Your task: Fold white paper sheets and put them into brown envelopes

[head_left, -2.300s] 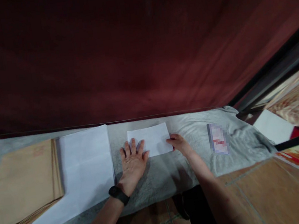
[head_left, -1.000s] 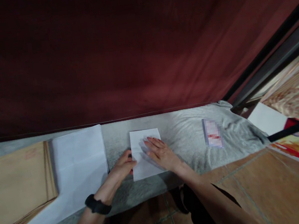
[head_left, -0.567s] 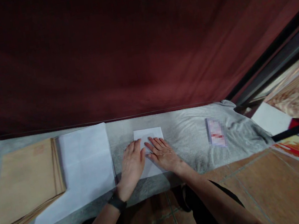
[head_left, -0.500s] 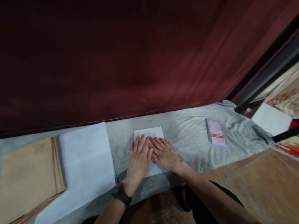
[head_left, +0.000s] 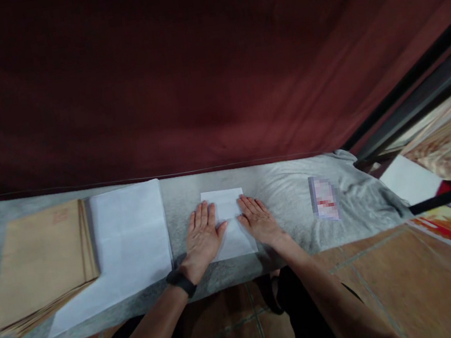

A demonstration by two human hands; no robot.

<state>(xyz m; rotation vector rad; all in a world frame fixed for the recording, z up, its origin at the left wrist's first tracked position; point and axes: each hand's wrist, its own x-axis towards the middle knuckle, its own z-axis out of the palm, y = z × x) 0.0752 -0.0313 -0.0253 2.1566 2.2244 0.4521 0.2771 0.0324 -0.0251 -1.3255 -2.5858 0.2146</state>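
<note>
Both hands are released and lie flat, palms down, grasping nothing. The left hand [head_left: 202, 234] presses the 9 o'clock edge of a small white paper [head_left: 228, 211] and the right hand [head_left: 260, 221] presses its 3 o'clock edge. Held this way, the paper probably stays flat and does not slide on the grey cloth [head_left: 283, 191] covering the bench.

At 9 o'clock from the paper lies a large white sheet [head_left: 129, 234], and beyond it a stack of brown envelopes [head_left: 40, 264]. The top envelope has a red stamp, too faint to read. At 3 o'clock lies a small card [head_left: 324, 198], whose print is blurred and unreadable.
</note>
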